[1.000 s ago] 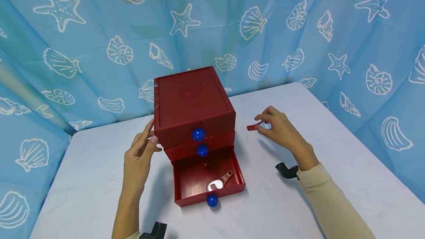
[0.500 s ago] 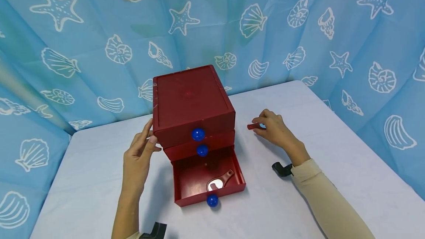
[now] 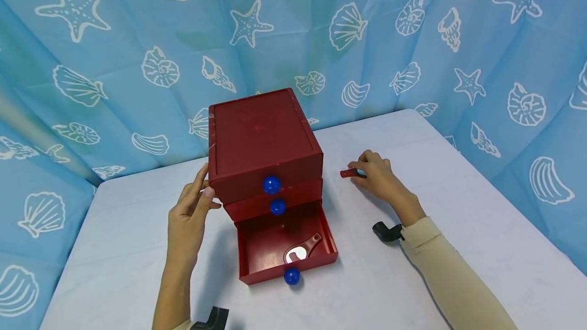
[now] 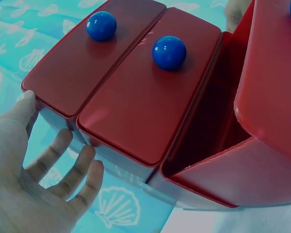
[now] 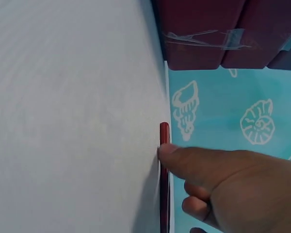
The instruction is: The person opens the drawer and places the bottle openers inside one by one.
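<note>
A dark red chest of drawers [image 3: 263, 134] with blue knobs stands on the table. Its bottom drawer [image 3: 259, 248] is pulled out, and in it lies a small hand mirror [image 3: 314, 243] with a reddish handle. My left hand [image 3: 185, 218] rests at the chest's left side; in the left wrist view its thumb [image 4: 25, 104] touches the top drawer's corner and the other fingers extend along the side. To the right of the chest, my right hand [image 3: 379, 177] pinches another red-handled hand mirror [image 3: 348, 173], seen edge-on along the tabletop in the right wrist view. My fingers hide most of it.
White cloth covers the table [image 3: 367, 279]. Behind and on both sides hangs a blue curtain [image 3: 284, 24] printed with shells and starfish. Two upper drawers, with blue knobs [image 3: 271, 185], are closed. Each wrist wears a black mount [image 3: 387, 231].
My right hand has moved slightly left and closed in over the hand mirror, covering more of it. My left hand stays at the chest's side. The head view has shifted a little.
</note>
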`<control>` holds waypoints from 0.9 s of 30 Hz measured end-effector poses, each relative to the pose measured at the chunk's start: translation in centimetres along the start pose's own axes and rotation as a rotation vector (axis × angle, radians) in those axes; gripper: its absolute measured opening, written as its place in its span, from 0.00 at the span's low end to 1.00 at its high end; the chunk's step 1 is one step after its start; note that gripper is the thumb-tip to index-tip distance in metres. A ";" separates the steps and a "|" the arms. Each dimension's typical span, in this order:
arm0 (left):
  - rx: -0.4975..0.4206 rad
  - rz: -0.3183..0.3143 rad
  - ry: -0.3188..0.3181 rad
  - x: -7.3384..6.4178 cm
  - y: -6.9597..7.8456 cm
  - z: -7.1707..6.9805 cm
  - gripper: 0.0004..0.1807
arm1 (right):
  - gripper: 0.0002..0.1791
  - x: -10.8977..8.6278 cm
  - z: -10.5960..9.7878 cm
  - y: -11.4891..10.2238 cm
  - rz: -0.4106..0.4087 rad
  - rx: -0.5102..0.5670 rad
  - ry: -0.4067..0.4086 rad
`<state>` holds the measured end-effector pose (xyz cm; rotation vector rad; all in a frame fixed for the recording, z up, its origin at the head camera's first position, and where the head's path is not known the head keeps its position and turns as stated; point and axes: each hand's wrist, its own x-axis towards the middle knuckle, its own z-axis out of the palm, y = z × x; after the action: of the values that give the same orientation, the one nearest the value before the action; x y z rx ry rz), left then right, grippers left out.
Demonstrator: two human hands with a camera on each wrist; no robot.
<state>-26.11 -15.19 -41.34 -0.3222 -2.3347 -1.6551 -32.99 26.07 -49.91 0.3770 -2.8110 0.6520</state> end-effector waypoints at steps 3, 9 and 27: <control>0.011 -0.006 -0.002 0.0 0.0 0.1 0.26 | 0.16 -0.1 0.2 0.1 0.018 -0.006 0.002; 0.003 -0.006 -0.005 0.0 0.0 0.1 0.26 | 0.09 -0.3 0.2 0.0 0.015 -0.092 0.044; -0.018 0.009 0.001 -0.1 0.0 0.1 0.26 | 0.08 -1.2 -2.4 -0.4 0.025 -0.022 0.204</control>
<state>-25.98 -15.12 -41.41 -0.3347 -2.3148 -1.6731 -31.39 27.01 -48.00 0.2556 -2.6308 0.6262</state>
